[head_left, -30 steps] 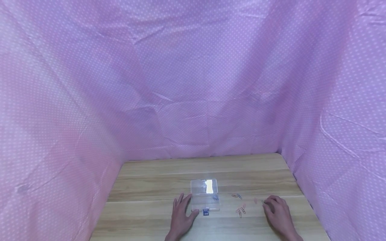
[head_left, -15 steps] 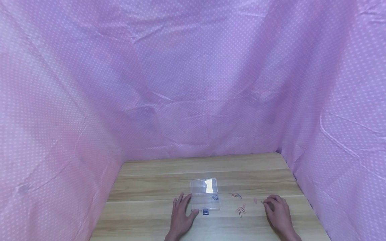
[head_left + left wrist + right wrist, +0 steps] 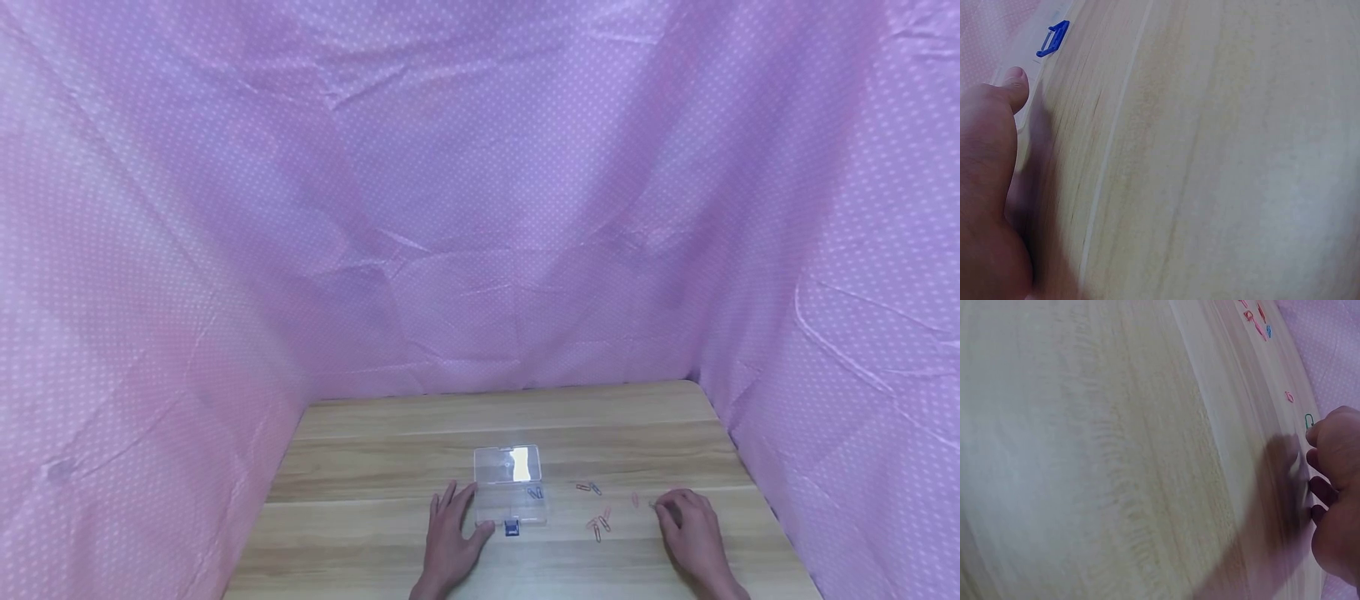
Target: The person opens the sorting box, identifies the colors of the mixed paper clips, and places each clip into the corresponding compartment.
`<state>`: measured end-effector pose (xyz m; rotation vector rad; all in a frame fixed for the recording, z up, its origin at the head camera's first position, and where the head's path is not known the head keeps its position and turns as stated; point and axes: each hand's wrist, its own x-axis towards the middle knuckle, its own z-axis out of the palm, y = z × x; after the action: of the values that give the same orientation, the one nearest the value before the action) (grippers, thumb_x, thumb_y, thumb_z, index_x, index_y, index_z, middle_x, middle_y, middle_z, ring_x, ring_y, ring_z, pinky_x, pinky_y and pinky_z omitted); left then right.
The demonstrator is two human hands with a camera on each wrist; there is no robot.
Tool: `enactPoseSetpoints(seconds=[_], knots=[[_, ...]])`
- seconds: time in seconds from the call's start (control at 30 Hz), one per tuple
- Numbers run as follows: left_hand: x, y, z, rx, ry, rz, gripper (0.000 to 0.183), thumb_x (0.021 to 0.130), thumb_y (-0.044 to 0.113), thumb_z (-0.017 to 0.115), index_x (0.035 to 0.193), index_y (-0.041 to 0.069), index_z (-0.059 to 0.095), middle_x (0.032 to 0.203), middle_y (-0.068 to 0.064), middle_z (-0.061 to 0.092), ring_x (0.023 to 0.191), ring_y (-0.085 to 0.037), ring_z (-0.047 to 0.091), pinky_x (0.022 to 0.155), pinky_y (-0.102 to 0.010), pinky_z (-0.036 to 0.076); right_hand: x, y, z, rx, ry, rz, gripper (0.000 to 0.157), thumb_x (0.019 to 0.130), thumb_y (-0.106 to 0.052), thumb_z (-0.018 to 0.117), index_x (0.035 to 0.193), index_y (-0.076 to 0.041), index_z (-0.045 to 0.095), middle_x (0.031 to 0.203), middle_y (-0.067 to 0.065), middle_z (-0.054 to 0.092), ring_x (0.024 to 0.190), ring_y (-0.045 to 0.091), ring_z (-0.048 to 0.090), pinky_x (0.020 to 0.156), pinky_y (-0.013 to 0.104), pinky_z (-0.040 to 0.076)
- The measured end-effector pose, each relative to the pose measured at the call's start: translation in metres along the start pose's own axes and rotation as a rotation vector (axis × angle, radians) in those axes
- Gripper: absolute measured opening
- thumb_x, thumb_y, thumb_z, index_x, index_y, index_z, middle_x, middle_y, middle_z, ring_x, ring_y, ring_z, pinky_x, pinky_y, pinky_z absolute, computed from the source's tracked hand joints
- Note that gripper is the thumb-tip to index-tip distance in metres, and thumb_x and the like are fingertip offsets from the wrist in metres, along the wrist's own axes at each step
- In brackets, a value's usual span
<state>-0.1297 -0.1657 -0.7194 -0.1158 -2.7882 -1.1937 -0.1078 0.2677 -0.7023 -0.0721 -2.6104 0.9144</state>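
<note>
Left hand: lay nearest the viewer's left, thumb and fingers spread at the left end of the clear box, touching rather than clenched; the left hand (image 3: 450, 542) was far from the loose clips.
Right hand: the right hand (image 3: 696, 533) pinched a green paper clip (image 3: 1309, 420) at its fingertips, just off or on the wood; which, I could not tell.
Green clip's line: its loop stuck out leftward from the fingertips, long axis roughly toward the box, which lay well apart, almost straight to the left.
Blue latch: the blue latch (image 3: 512, 528) jutted from the box's near edge, beside the left thumb.
Loose clips: a small cluster (image 3: 597, 532) of pink and reddish ones lay between hand and box, with a single pink clip (image 3: 635, 500) closest to the right fingertips; farther back lay a red clip (image 3: 582, 487) and a blue clip (image 3: 596, 488).
Clear box: the clear box (image 3: 492, 502) ran long side left to right, blue clips (image 3: 535, 493) in its right part.
Lid: the lid (image 3: 493, 465) lay back, opened away from the person.
Table: wood-grained table (image 3: 375, 458).
Backdrop: dotted pink-purple cloth (image 3: 480, 208).
Writing: none readable; a faint mark on the lid was too small to make out.
</note>
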Motion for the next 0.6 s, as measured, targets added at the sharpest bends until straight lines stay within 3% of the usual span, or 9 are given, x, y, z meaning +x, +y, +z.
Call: enactPoseSetpoints(seconds=[0.07,0.33,0.47,0.6], knots=[[0.001,0.0,-0.001,-0.002,-0.008,-0.005,0.073,0.093,0.041,0.09,0.157,0.016,0.065,0.16,-0.011,0.069,0.169,-0.045,0.041,0.146,-0.066,0.013,0.0,-0.002,-0.001,-0.004,-0.019,0.016,0.012,0.094,0.002,0.083,0.1,-0.008,0.08,0.111,0.017,0.079,0.112,0.043,0.071,0.1,0.067,0.054],[0.002,-0.002,-0.002,-0.011,-0.016,-0.005,0.073,0.094,0.041,0.09,0.158,0.016,0.064,0.161,-0.01,0.069,0.169,-0.044,0.04,0.147,-0.064,0.012,0.001,-0.012,-0.003,-0.02,-0.017,0.02,0.014,0.096,-0.002,0.084,0.107,-0.01,0.082,0.108,0.007,0.083,0.109,0.034,0.074,0.096,0.024,0.055],[0.002,-0.003,-0.001,-0.012,-0.014,-0.002,0.073,0.093,0.042,0.09,0.158,0.017,0.064,0.161,-0.009,0.069,0.169,-0.044,0.041,0.146,-0.064,0.012,0.001,-0.019,-0.003,-0.009,-0.02,0.025,0.014,0.096,-0.003,0.085,0.107,-0.011,0.082,0.106,0.005,0.083,0.106,0.03,0.073,0.093,0.02,0.056],[0.002,-0.005,-0.001,-0.009,-0.016,-0.001,0.074,0.094,0.043,0.089,0.158,0.017,0.064,0.161,-0.009,0.069,0.169,-0.043,0.041,0.146,-0.063,0.012,0.002,-0.027,-0.001,0.004,-0.028,0.031,0.012,0.097,-0.006,0.086,0.107,-0.012,0.083,0.104,0.001,0.083,0.104,0.024,0.072,0.092,0.034,0.062]])
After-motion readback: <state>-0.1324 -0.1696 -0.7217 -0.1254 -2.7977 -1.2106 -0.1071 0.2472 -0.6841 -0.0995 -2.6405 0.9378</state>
